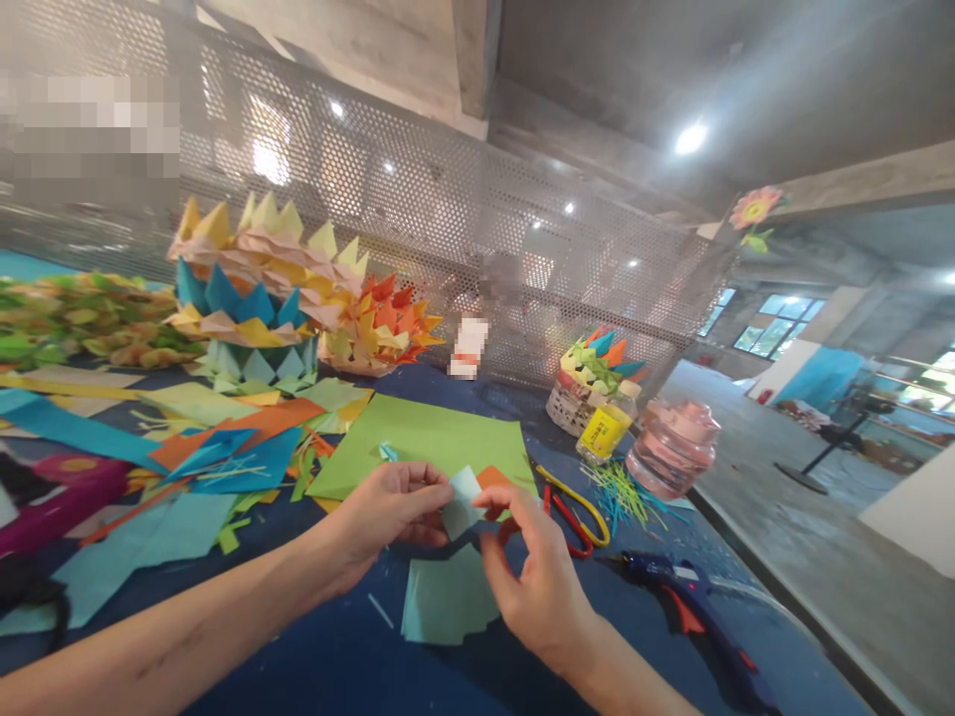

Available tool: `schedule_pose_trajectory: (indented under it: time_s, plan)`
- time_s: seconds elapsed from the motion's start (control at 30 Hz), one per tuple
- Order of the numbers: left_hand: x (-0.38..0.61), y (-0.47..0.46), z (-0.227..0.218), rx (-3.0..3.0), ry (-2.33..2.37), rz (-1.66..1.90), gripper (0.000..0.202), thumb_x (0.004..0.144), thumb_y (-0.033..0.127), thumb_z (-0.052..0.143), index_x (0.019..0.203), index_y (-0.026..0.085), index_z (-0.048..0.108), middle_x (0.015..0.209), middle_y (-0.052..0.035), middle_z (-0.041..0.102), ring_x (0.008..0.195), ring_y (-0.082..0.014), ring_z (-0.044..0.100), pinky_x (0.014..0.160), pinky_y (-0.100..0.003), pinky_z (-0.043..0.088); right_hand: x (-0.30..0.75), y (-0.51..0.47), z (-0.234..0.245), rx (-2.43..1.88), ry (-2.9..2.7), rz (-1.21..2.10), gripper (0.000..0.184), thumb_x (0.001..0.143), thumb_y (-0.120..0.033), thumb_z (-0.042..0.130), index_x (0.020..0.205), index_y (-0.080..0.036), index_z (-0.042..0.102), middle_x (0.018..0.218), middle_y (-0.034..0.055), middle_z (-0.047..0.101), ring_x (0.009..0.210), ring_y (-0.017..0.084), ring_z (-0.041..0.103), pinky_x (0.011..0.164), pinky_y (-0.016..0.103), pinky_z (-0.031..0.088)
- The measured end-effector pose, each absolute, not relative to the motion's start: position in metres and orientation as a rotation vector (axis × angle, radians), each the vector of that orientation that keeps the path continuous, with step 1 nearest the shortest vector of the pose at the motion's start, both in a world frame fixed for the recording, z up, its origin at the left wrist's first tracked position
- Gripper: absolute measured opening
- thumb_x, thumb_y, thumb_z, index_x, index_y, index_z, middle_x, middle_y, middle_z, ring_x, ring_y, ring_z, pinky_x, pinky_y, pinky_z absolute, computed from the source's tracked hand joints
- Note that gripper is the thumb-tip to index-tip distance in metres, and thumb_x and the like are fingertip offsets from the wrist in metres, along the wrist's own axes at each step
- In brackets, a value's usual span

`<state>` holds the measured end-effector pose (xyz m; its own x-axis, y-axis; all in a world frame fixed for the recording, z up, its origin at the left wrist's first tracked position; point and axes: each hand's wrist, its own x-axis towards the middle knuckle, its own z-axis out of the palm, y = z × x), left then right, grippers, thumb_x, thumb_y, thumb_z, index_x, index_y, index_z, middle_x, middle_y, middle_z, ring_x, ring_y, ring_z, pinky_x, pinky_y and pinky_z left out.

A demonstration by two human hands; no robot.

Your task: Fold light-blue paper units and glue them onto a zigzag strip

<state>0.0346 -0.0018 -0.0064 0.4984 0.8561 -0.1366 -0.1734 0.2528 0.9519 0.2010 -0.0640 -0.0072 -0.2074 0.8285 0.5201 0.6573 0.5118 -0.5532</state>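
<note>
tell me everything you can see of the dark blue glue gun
The dark blue, plastic-looking glue gun has an orange-red trigger and small red spots along its side. It lies on its side on the dark blue tabletop, its tapering nozzle close to the scissors with red and yellow handles, its grip reaching the picture's lower edge. The left hand and right hand are both apart from it.

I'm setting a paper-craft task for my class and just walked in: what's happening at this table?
A person is handling a small pale blue piece of paper. The left hand pinches one side, while the right hand's fingertips are at the other. Below lie pale blue-green sheets; a larger green sheet lies just beyond. Scissors and a glue gun lie to the right, neither in use. Spiky folded-paper pieces stand farther back on the left.
</note>
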Motion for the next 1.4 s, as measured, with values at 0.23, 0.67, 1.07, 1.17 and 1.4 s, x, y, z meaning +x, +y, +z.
schedule_pose_trajectory:
  time_s: [0.23, 0.67, 1.07, 1.17, 1.4]
  plan:
    - [0.034, -0.0032, -0.0073, 1.081, 0.743, 0.795, 0.025, 0.063, 0.028, 0.074, 0.074, 0.013, 0.057, 0.064, 0.0008, 0.064, 0.057, -0.0093, 0.058, 0.062, -0.024, 0.05, 0.2031, -0.0617, -0.0071, -1.223, -2.005, 0.078, 0.016, 0.079, -0.016, 0.062, 0.092, -0.025, 0.064, 0.097, 0.0046, 0.051, 0.091, 0.018, 0.056, 0.083, 0.034, 0.047]
    - [0.0355, -0.0066, -0.0064, 1.06, 0.709, 0.769, 0.03, 0.059, 0.025, 0.078, 0.078, 0.012, 0.058, 0.069, -0.0012, 0.066, 0.064, -0.0121, 0.063, 0.067, -0.026, 0.051, 0.2048, -0.0603, -0.0088, -1.201, -1.949, 0.012, 0.003, 0.081, -0.017, 0.061, 0.08, -0.02, 0.062, 0.096, 0.0052, 0.051, 0.091, 0.017, 0.056, 0.082, 0.031, 0.046]
    - [0.0356, -0.0089, -0.0045, 1.073, 0.684, 0.741, 0.036, 0.056, 0.03, 0.081, 0.079, 0.012, 0.06, 0.071, -0.0015, 0.067, 0.069, -0.0141, 0.065, 0.068, -0.025, 0.05, 0.1983, -0.0613, -0.0091, -1.269, -1.843, 0.161, 0.012, 0.082, -0.017, 0.054, 0.071, -0.018, 0.05, 0.081, 0.0039, 0.055, 0.071, 0.014, 0.053, 0.062, 0.025, 0.044]
    - [0.0354, -0.0094, -0.004, 1.069, 0.688, 0.741, 0.036, 0.056, 0.029, 0.082, 0.079, 0.012, 0.059, 0.071, -0.0012, 0.066, 0.07, -0.0147, 0.065, 0.069, -0.025, 0.05, 0.1987, -0.0608, -0.0104, -1.27, -1.847, 0.168, 0.012, 0.082, -0.017, 0.054, 0.071, -0.018, 0.05, 0.077, 0.003, 0.054, 0.069, 0.014, 0.051, 0.061, 0.025, 0.043]
    - [0.0364, -0.0096, -0.0053, 1.098, 0.694, 0.735, 0.034, 0.057, 0.03, 0.08, 0.078, 0.014, 0.058, 0.07, -0.0002, 0.066, 0.072, -0.0153, 0.066, 0.07, -0.026, 0.05, 0.2005, -0.0605, -0.0137, -1.286, -1.855, 0.211, 0.015, 0.086, -0.021, 0.051, 0.071, -0.018, 0.048, 0.074, 0.0015, 0.053, 0.066, 0.013, 0.05, 0.061, 0.024, 0.042]
